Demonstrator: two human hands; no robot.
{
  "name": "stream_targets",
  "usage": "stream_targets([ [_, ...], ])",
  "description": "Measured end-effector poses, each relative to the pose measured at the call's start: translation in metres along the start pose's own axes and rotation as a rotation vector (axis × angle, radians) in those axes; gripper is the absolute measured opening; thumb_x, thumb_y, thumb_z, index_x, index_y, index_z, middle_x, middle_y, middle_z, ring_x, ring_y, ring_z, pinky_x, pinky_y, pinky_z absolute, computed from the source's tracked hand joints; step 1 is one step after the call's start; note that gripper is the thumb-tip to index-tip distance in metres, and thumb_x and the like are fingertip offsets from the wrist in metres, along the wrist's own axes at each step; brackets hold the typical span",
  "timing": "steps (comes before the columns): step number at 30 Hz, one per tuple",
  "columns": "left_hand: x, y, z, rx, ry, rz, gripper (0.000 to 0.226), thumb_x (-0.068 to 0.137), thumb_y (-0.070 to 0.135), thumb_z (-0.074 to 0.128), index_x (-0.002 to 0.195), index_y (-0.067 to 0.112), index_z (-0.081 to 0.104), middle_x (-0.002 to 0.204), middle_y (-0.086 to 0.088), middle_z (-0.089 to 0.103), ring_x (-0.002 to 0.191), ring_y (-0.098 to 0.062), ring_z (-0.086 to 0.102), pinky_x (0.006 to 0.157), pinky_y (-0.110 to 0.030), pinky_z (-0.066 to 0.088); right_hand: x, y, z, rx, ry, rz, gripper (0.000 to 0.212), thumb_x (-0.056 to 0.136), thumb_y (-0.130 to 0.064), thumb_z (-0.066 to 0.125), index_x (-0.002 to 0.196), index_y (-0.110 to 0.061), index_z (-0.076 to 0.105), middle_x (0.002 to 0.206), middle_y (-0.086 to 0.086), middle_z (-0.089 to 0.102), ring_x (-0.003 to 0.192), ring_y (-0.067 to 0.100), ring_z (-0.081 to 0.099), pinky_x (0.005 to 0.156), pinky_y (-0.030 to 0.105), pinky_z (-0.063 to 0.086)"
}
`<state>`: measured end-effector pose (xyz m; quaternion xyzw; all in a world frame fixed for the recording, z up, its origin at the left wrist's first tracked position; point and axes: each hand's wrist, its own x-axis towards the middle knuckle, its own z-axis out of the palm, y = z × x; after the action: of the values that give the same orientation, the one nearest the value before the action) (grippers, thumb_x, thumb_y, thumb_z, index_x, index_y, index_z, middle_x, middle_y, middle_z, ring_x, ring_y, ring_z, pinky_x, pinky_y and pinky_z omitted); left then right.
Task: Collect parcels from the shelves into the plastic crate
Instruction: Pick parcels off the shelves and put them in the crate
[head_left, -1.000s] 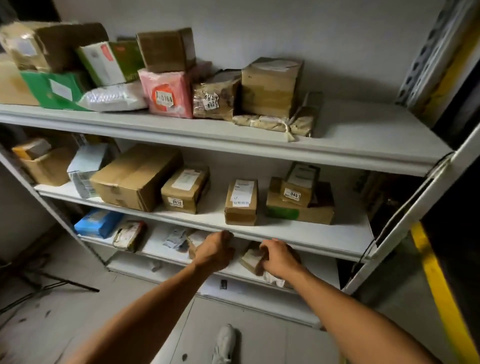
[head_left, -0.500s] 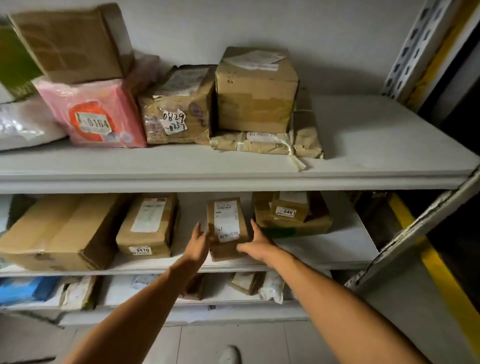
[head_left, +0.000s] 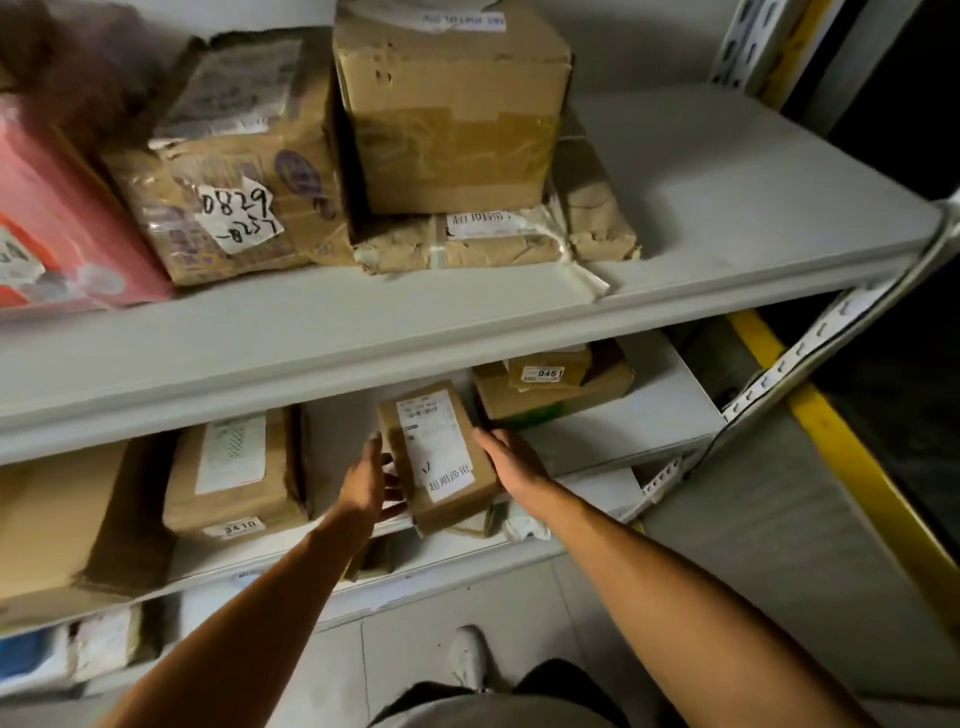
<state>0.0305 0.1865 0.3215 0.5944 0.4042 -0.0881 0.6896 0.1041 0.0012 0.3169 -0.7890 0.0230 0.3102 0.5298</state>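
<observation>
1. A small brown parcel (head_left: 439, 457) with a long white label sits at the front edge of the middle shelf (head_left: 613, 441), tilted, its near end jutting past the edge.
2. The left hand (head_left: 370, 480) is at the parcel's left side, fingers fairly straight and spread along it; the thumb is hidden, so how firm the grip is cannot be told.
3. The right hand (head_left: 511, 460) lies flat against the parcel's right side, fingers straight and together, pointing into the shelf.
4. The parcel is pressed between the two hands.
5. Just right of it, farther back, a flat box (head_left: 550, 400) carries a smaller box marked 0461 (head_left: 545, 370).
6. To the left stands a taped box marked 3410 (head_left: 234, 473), and beyond it a large carton (head_left: 57, 525).
7. On the top shelf (head_left: 727, 208) a cardboard box (head_left: 452, 114) rests on a crumpled paper packet (head_left: 493, 239); beside them is a box tagged 0829 (head_left: 228, 176) and a pink parcel (head_left: 62, 234).
8. A white shoe (head_left: 470, 657) shows on the floor below.
</observation>
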Motion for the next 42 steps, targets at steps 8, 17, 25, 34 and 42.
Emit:
stream_targets([
  [8,-0.020,-0.030,0.028,0.113,-0.103,0.101,0.058,0.100,0.057,0.045,0.117,0.003,0.058,0.105,-0.018,0.072,0.089,-0.032,0.073,0.062,-0.034,0.059,-0.030,0.034,-0.015,0.184,0.103,0.084,0.040,0.101,-0.057,0.046,0.118,-0.021,0.052,0.106,0.007,0.067,0.100,0.026,0.067,0.088,0.042,0.057],
  [17,-0.072,-0.081,0.078,0.274,-0.312,0.135,0.044,0.099,0.049,0.052,0.116,0.009,0.056,0.106,-0.016,0.071,0.092,-0.031,0.071,0.078,-0.042,0.058,-0.121,0.117,-0.055,0.322,0.252,0.165,0.035,0.093,-0.051,0.065,0.110,-0.024,0.051,0.102,0.002,0.070,0.093,0.021,0.069,0.075,0.036,0.058],
  [25,-0.159,-0.162,0.159,0.598,-0.683,0.114,0.053,0.095,0.044,0.063,0.115,-0.004,0.055,0.103,-0.025,0.070,0.092,-0.038,0.070,0.070,-0.038,0.060,-0.288,0.240,-0.075,0.686,0.629,0.315,0.022,0.096,-0.044,0.065,0.105,-0.026,0.055,0.116,0.009,0.068,0.100,0.029,0.067,0.091,0.046,0.059],
  [34,-0.280,-0.261,0.222,0.935,-1.102,0.056,0.033,0.098,0.037,0.061,0.098,0.006,0.051,0.093,-0.019,0.066,0.080,-0.028,0.063,0.076,-0.041,0.057,-0.473,0.331,-0.034,1.038,0.998,0.323,0.040,0.098,-0.044,0.061,0.120,-0.012,0.052,0.118,0.015,0.068,0.105,0.034,0.069,0.090,0.054,0.058],
  [42,-0.365,-0.344,0.274,1.302,-1.446,0.053,0.033,0.097,0.042,0.062,0.101,0.011,0.051,0.093,-0.014,0.063,0.081,-0.025,0.063,0.072,-0.038,0.056,-0.577,0.377,0.026,1.323,1.358,0.376,0.024,0.098,-0.045,0.060,0.110,-0.023,0.056,0.104,0.001,0.068,0.094,0.019,0.066,0.075,0.036,0.054],
])
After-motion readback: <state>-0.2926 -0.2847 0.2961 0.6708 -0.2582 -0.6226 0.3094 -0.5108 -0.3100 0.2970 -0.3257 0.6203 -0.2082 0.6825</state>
